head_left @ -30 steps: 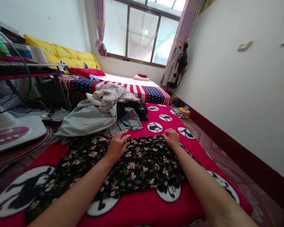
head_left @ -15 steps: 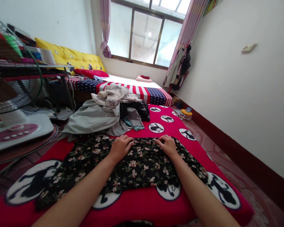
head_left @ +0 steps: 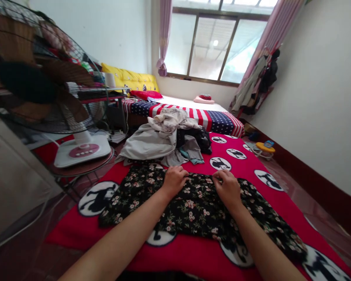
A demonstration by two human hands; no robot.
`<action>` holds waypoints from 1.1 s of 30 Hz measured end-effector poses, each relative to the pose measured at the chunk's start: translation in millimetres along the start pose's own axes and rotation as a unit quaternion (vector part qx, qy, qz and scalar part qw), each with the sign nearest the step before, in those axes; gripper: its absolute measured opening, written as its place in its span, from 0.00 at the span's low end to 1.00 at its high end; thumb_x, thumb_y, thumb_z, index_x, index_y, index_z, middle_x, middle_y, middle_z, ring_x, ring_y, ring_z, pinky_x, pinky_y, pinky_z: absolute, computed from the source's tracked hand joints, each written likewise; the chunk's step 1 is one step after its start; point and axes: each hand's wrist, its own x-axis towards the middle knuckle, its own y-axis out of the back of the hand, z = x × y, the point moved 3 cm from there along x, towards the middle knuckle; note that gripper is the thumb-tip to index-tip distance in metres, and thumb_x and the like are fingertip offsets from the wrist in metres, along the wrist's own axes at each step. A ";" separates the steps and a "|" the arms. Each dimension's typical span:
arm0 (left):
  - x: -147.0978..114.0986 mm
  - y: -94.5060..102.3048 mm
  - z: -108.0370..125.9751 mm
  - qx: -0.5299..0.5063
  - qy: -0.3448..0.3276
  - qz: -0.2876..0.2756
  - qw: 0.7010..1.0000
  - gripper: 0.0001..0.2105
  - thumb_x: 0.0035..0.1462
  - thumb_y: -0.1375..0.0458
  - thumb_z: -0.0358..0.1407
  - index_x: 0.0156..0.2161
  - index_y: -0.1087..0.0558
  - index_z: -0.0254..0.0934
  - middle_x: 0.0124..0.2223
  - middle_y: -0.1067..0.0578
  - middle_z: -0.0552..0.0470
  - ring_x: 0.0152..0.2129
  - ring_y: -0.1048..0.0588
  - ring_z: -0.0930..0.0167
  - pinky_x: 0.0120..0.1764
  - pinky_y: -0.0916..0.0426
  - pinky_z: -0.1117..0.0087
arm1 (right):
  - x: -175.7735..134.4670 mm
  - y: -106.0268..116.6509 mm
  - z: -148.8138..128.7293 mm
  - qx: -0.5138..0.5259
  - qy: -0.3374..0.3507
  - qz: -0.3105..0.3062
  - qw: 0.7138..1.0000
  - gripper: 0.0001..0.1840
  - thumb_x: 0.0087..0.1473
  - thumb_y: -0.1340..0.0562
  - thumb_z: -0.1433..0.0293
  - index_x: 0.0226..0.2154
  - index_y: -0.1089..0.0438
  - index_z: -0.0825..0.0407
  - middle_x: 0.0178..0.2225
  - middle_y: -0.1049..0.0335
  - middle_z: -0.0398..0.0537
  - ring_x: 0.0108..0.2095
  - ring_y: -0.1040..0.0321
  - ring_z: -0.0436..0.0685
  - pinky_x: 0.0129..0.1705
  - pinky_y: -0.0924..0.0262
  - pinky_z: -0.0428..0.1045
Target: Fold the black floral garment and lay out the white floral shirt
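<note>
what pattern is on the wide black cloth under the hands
The wide black cloth has small pinkish flowers and green leaves, best seen in the head view.

Soft daylight from the far window [head_left: 216, 48]

The upper panes [head_left: 248, 4] are nearly washed out with glare, and the far white bed sheet [head_left: 184, 100] is also very bright. The near left floor [head_left: 26, 257] is dim. Shadows are weak. The fan [head_left: 32, 82] at left is blurred, and wide-angle distortion makes the right curtain [head_left: 267, 39] lean.
</note>
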 end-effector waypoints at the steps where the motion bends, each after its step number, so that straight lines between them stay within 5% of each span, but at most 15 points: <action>1: -3.4 2.6 0.0 -0.002 0.002 -0.007 1.000 0.06 0.56 0.40 0.38 0.39 0.24 0.41 0.39 0.24 0.49 0.40 0.28 0.64 0.42 0.38 0.62 | -4.6 -5.0 -13.4 0.042 0.021 -0.022 0.999 0.05 0.55 0.42 0.70 0.29 0.31 0.48 0.34 0.30 0.49 0.37 0.33 0.58 0.41 0.42 0.51; 5: -28.8 24.5 -8.6 -0.032 0.021 -0.047 0.998 0.07 0.56 0.40 0.38 0.39 0.23 0.41 0.39 0.24 0.50 0.39 0.27 0.65 0.42 0.37 0.63 | -28.1 -26.8 -51.0 0.144 0.065 -0.115 0.981 0.07 0.56 0.41 0.67 0.27 0.31 0.47 0.31 0.31 0.47 0.34 0.33 0.56 0.38 0.40 0.51; 10: -74.7 77.6 -45.1 -0.029 0.042 -0.045 0.998 0.08 0.53 0.37 0.40 0.40 0.24 0.43 0.42 0.24 0.53 0.41 0.28 0.65 0.44 0.37 0.63 | -43.4 -33.0 -60.3 0.183 0.090 -0.080 0.976 0.08 0.57 0.40 0.64 0.31 0.30 0.49 0.34 0.30 0.48 0.38 0.33 0.57 0.42 0.40 0.52; 14: -100.7 107.4 -77.3 -0.008 0.020 -0.076 0.997 0.19 0.47 0.32 0.39 0.46 0.25 0.45 0.45 0.25 0.52 0.43 0.29 0.63 0.46 0.37 0.61 | -46.7 -30.2 -71.5 0.149 0.177 -0.086 0.969 0.09 0.51 0.33 0.63 0.35 0.29 0.49 0.38 0.29 0.48 0.41 0.33 0.59 0.45 0.42 0.55; 18: -111.1 112.7 -96.2 0.014 0.014 -0.064 0.998 0.16 0.53 0.38 0.32 0.48 0.27 0.43 0.45 0.24 0.50 0.43 0.28 0.65 0.45 0.36 0.62 | -47.4 -32.3 -78.4 0.132 0.203 -0.093 0.966 0.09 0.51 0.33 0.67 0.37 0.29 0.50 0.38 0.29 0.48 0.40 0.33 0.59 0.43 0.41 0.54; 25: -108.4 123.4 -106.6 0.030 -0.043 -0.002 0.999 0.12 0.57 0.48 0.25 0.38 0.24 0.40 0.40 0.23 0.51 0.39 0.28 0.68 0.45 0.37 0.63 | -48.0 -30.4 -75.8 0.154 0.207 -0.066 0.964 0.04 0.57 0.40 0.73 0.32 0.30 0.50 0.35 0.29 0.47 0.36 0.33 0.55 0.39 0.41 0.50; 33: -108.4 139.3 -114.2 0.073 -0.009 -0.093 0.993 0.10 0.48 0.45 0.25 0.28 0.24 0.41 0.36 0.23 0.54 0.38 0.28 0.67 0.47 0.39 0.62 | -47.9 -25.8 -82.1 0.173 0.221 -0.097 0.955 0.06 0.57 0.40 0.68 0.30 0.30 0.50 0.34 0.30 0.47 0.35 0.34 0.54 0.40 0.42 0.51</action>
